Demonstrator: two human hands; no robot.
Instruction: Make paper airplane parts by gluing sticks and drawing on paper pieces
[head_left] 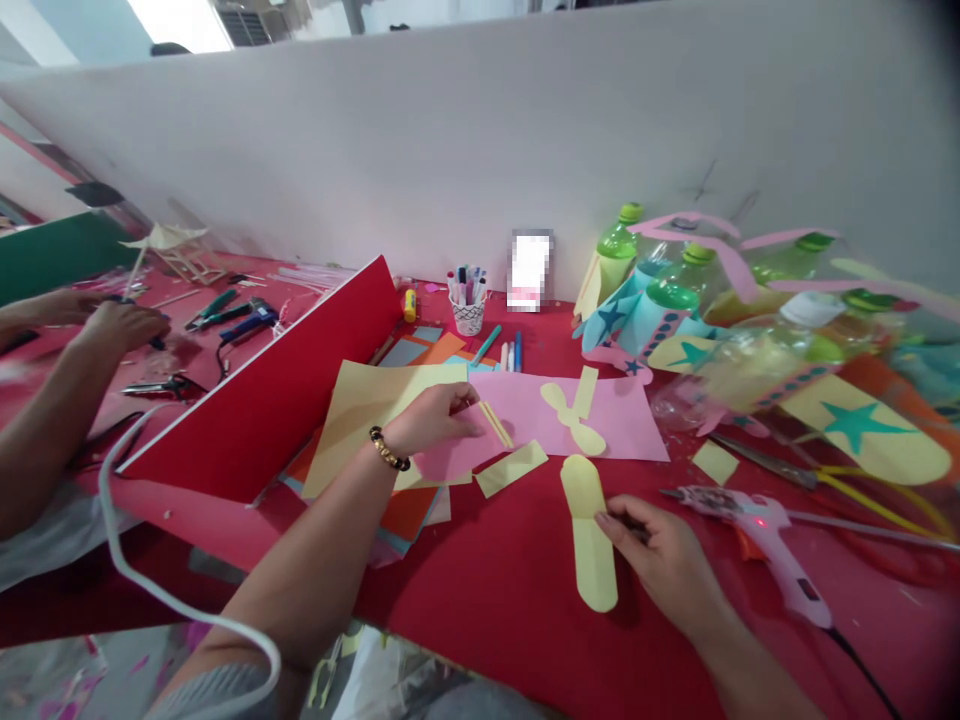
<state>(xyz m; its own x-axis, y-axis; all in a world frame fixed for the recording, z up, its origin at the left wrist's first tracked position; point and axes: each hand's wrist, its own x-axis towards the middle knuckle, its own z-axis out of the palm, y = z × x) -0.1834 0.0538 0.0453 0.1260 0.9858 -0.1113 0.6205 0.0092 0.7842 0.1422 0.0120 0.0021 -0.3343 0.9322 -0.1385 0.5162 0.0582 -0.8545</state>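
My left hand (442, 412), with a beaded bracelet at its wrist, pinches a narrow pale-yellow strip (496, 425) above the pink paper sheet (630, 430). Whether the strip is folded paper or thin sticks is hard to tell. Between thumb and fingers, my right hand (656, 550) has the edge of a long yellow paper cutout (592, 545) with rounded ends and a crease across its middle. A yellow propeller-shaped cutout (574, 418) and a small yellow rectangle (588, 392) rest on the pink sheet. Another yellow rectangle (512, 470) lies between my hands.
At right lie a pink glue gun (772, 550), yellow-handled scissors (847, 485) and several decorated plastic bottles (795, 340). A marker cup (469, 305) and a phone (529, 270) stand behind. Left of a red divider (277, 400), another person's hands (120, 335) work near pliers.
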